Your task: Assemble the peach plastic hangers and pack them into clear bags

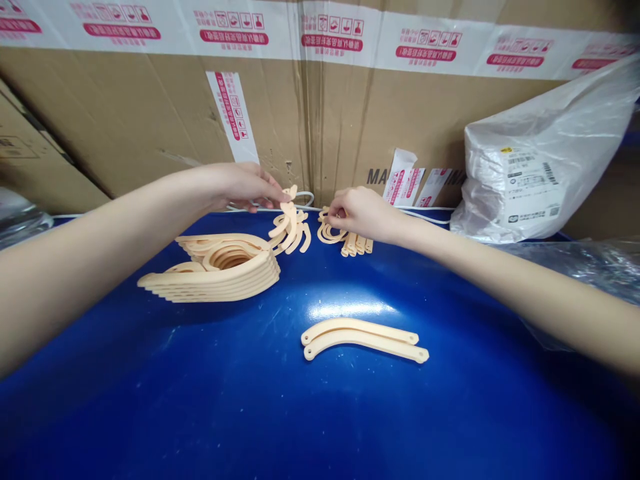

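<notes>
My left hand (253, 188) pinches a small cream plastic curved piece (289, 215) at its upper end. Under that piece lies a loose pile of similar small curved pieces (304, 239). My right hand (363, 212) is closed, fingertips down at some cream hook-shaped pieces (327, 235); whether it grips one is hidden. Several straight-ended cream bars (357, 245) lie just below that hand. To the left sits a neat stack of folded cream plastic hangers (225, 283). Two curved cream hanger arms (365, 338) lie side by side nearer to me.
Everything lies on a blue table (250, 400). Large cardboard boxes (165, 107) with printed tape stand along its back edge. A white plastic parcel (530, 173) with a label is at the back right, with clear plastic wrap (595, 267) below it. A white cord (425, 217) runs behind.
</notes>
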{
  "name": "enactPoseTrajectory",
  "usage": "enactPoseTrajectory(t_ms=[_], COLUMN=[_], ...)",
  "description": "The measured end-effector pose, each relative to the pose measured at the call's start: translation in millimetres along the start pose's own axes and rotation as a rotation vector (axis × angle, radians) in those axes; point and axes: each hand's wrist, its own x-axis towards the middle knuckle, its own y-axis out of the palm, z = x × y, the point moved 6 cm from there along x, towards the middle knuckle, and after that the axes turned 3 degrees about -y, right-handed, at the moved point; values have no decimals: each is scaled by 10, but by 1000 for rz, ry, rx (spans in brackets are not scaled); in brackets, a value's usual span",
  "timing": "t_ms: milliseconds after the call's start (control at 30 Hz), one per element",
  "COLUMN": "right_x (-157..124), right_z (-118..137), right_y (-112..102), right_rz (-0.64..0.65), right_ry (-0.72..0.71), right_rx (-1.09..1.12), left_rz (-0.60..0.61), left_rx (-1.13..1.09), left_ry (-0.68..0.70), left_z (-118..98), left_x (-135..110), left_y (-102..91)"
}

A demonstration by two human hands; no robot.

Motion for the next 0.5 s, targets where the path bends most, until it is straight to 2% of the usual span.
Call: enactPoseTrajectory(t_ms=[133, 267, 367, 500], right_x=[-136, -455, -709, -880], right_z=[178, 500, 725, 883], right_y=[-216, -231, -118, -8], right_rz=[-99, -65, -2, -5], right_ry=[-15, -123, -227, -289], right_rx=[84, 215, 215, 117], left_rz=[-158, -319, -308, -240], left_rx=[-215, -401, -427, -415], left_ry=[44, 199, 216, 256], left_z=[-148, -310, -383, -437], left_x=[-212, -526, -737, -875], left_y=[-142, -181, -104, -16])
